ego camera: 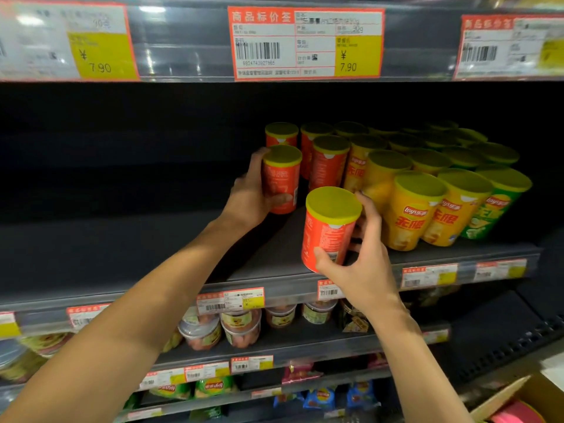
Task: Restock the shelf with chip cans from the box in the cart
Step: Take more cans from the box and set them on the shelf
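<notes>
Chip cans fill the right part of the shelf (274, 270) in front of me: red ones at the left of the group, yellow cans (412, 212) in the middle, and a green can (494, 209) at the far right, all upright with yellow lids. I see my left hand (250, 196) wrapped around a red can (281, 178) at the left edge of the group, fingers behind it and thumb across its front, the can upright and, as far as I can tell, resting on the shelf. My right hand (360, 264) grips a second red can (331, 227) at the front lip of the shelf, thumb low on its label and fingers (370, 215) curled round its right side, just beside the nearest yellow can; this can leans slightly. The left stretch of the shelf is bare dark board. Price tags (305, 42) run along the shelf edge above, reading 7.90. Below, plastic snack tubs (241, 328) sit on the next shelf down, with chip bags (213, 387) lower still. At the bottom right corner I make out the flap of a cardboard box (500, 398).
</notes>
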